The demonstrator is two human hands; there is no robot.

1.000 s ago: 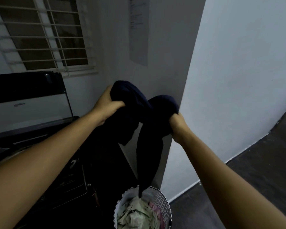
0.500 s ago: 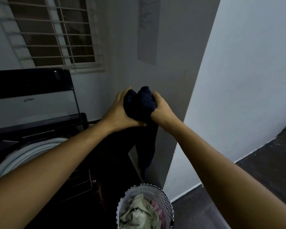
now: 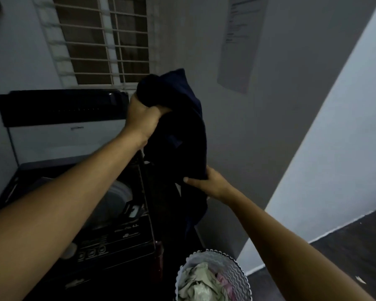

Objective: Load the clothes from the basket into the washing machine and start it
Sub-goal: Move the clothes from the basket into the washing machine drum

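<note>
Nearest, the basket point(image 3: 215, 276) holds pale clothes point(image 3: 195, 285). Above it, the right hand point(image 3: 206, 184) pinches the dark garment point(image 3: 182, 135) low down; the left hand point(image 3: 142, 118) clenches its top. Beyond, the washing machine point(image 3: 109, 213) stands lid-open. Step: loading; next, swing the garment left over the drum.

Hands: right hand point(image 3: 211, 184) drops apart from left hand point(image 3: 142, 119).
Dark garment point(image 3: 180, 131): now stretched between them.
</note>
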